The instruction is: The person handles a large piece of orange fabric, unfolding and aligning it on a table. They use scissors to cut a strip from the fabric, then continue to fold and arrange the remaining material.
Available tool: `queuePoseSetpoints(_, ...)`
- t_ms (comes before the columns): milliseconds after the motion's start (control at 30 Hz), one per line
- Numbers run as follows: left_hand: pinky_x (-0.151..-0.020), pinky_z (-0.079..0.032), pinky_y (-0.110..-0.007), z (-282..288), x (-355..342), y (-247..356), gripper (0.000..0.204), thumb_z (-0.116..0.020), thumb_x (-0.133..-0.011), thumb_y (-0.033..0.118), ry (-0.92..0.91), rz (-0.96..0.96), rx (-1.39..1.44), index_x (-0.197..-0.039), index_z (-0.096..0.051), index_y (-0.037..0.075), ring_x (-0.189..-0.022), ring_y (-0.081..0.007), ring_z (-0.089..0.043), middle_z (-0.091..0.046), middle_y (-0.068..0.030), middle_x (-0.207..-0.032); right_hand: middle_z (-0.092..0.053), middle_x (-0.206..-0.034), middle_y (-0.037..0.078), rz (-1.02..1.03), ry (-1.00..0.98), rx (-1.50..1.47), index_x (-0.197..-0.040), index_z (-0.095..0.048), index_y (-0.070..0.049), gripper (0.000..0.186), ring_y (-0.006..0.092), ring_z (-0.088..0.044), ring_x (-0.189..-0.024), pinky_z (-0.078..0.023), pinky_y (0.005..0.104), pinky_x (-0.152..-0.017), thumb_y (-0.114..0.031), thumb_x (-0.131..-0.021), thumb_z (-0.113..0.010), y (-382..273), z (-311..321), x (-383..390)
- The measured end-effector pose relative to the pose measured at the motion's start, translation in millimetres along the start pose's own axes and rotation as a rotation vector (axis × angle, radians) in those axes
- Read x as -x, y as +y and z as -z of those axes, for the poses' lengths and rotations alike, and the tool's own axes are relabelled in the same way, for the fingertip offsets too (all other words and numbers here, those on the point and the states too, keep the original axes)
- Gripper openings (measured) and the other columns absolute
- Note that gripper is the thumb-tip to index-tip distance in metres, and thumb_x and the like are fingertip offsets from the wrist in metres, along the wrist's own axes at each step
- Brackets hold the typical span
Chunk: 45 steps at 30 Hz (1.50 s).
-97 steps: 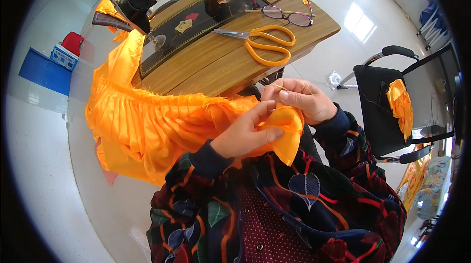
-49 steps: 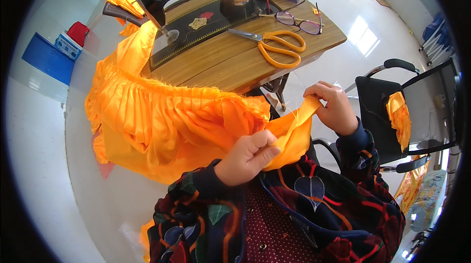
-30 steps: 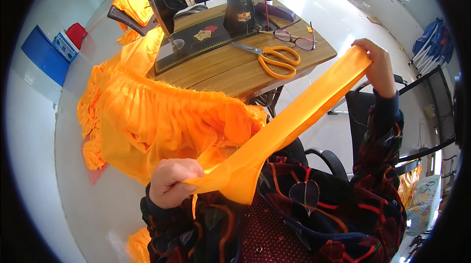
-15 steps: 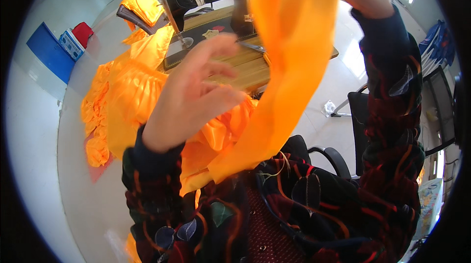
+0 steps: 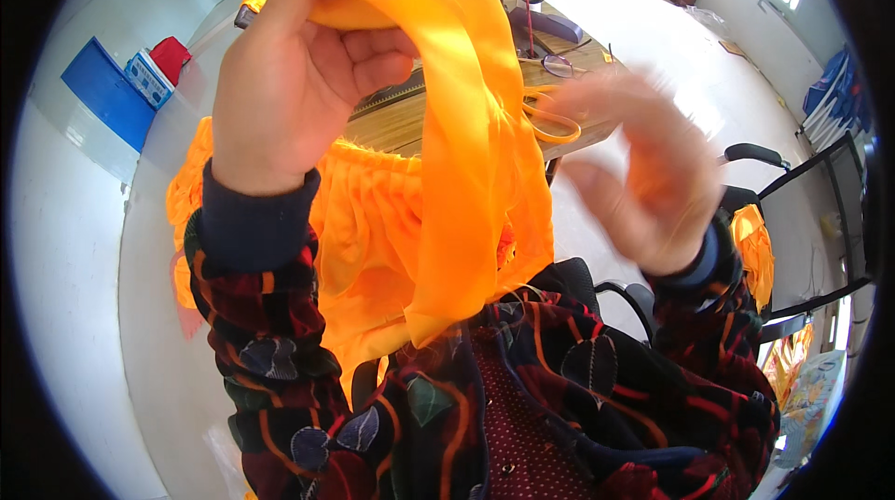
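So since half a second ago the right hand [image 5: 643, 174] has let go of the long orange satin fabric strip [image 5: 466, 136] and dropped right, fingers spread, blurred. The left hand [image 5: 298, 71] now pinches the strip up near the camera, hiding much of the far wooden sewing table [image 5: 401, 123]. One pair of orange-handled scissors [image 5: 550, 118], one pair of glasses [image 5: 559, 65].

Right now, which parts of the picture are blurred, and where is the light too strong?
Head view: the right hand is smeared by motion blur, while the left hand gripping the orange cloth is sharp; strong daylight washes out the floor at upper right; the fisheye lens bends the wooden table and darkens the rim.
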State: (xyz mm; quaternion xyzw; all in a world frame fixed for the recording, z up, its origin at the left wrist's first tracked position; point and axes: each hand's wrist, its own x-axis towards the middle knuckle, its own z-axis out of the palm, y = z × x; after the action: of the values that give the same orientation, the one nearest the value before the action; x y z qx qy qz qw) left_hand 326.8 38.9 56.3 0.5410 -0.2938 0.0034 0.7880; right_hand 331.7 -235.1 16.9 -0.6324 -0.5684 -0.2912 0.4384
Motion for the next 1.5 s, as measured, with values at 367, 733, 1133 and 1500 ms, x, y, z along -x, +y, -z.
queuePoseSetpoints(367, -0.096, -0.051, -0.034, 6, -19, 3, 0.035, -0.042, -0.102, 0.027, 0.082, 0.052, 0.085, -0.126, -0.048, 0.003, -0.115, -0.0251, -0.059, -0.058, -0.0146, -0.126, -0.06, -0.1, 0.023, -0.555, -0.316, -0.249, -0.118, -0.051, 0.002, 0.052, 0.0407, -0.059, -0.095, -0.05, 0.0409, -0.08, -0.026, -0.078, -0.072, -10, -92, 88)
queuePoseSetpoints(733, -0.098, -0.048, -0.041, 45, 22, 50, 0.042, -0.034, -0.102, 0.03, 0.409, -0.227, -0.071, -0.128, -0.049, 0.001, -0.108, -0.028, -0.062, -0.064, -0.0128, -0.117, -0.06, -0.09, -0.002, -1.031, 0.24, -1.236, -0.102, -0.056, -0.006, 0.011, 0.0047, -0.054, -0.079, -0.044, 0.021, -0.07, -0.015, -0.098, -0.051, 22, -66, 107)
queuePoseSetpoints(1133, -0.1, -0.046, -0.037, 60, 166, 119, 0.035, -0.045, -0.1, 0.027, 0.298, -0.261, -0.244, -0.124, -0.052, 0.002, -0.108, -0.0243, -0.061, -0.062, -0.0133, -0.114, -0.06, -0.085, -0.001, -0.937, -0.195, -1.449, -0.095, -0.058, -0.002, 0.021, 0.0042, -0.053, -0.077, -0.043, 0.0205, -0.067, -0.022, -0.096, -0.056, 21, -4, 63)
queuePoseSetpoints(1500, -0.098, -0.047, -0.037, 51, 206, 148, 0.035, -0.049, -0.098, 0.024, 0.647, -0.352, -1.006, -0.127, -0.051, 0.003, -0.111, -0.0242, -0.058, -0.059, -0.0134, -0.118, -0.058, -0.065, 0.008, -0.306, -1.187, -1.279, -0.084, -0.063, 0.004, 0.023, 0.0171, -0.054, -0.055, -0.04, 0.0308, -0.05, -0.017, -0.087, -0.071, 49, 9, 53)
